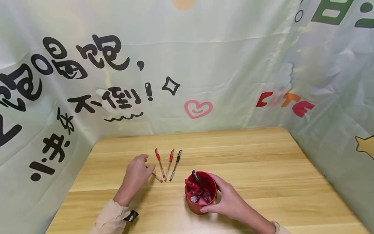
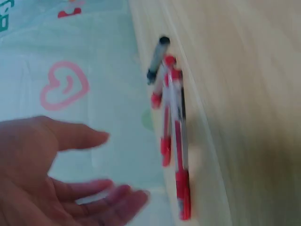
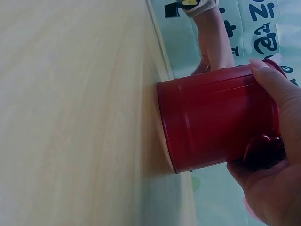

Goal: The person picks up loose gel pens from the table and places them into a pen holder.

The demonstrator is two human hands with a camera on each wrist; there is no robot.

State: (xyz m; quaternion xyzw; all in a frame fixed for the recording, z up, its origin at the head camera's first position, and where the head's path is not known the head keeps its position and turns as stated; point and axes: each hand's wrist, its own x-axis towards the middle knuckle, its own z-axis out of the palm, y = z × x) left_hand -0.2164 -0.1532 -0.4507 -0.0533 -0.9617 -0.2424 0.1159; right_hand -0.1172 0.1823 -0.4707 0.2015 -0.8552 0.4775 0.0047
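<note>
My right hand (image 1: 230, 200) grips the red cup (image 1: 194, 207) from its right side, thumb near the rim; the right wrist view shows the cup (image 3: 216, 117) held in the fingers (image 3: 273, 188). Inside it lean a black-capped pen (image 1: 196, 175) and several red ones. Over the table's left part, my left hand (image 1: 137, 172) is held with thumb and fingers apart, partly hiding a pen (image 1: 157, 177). Beside it lie two red-capped pens (image 1: 159, 162) and a black-capped pen (image 1: 176, 165). The left wrist view has this hand (image 2: 70, 174) apart from the pens (image 2: 178, 141).
The wooden table (image 1: 248, 156) has a printed cloth (image 1: 233, 65) hanging behind it and at both sides. A black and yellow item (image 1: 131, 216) is at my left wrist, by the light sleeve (image 1: 111, 217).
</note>
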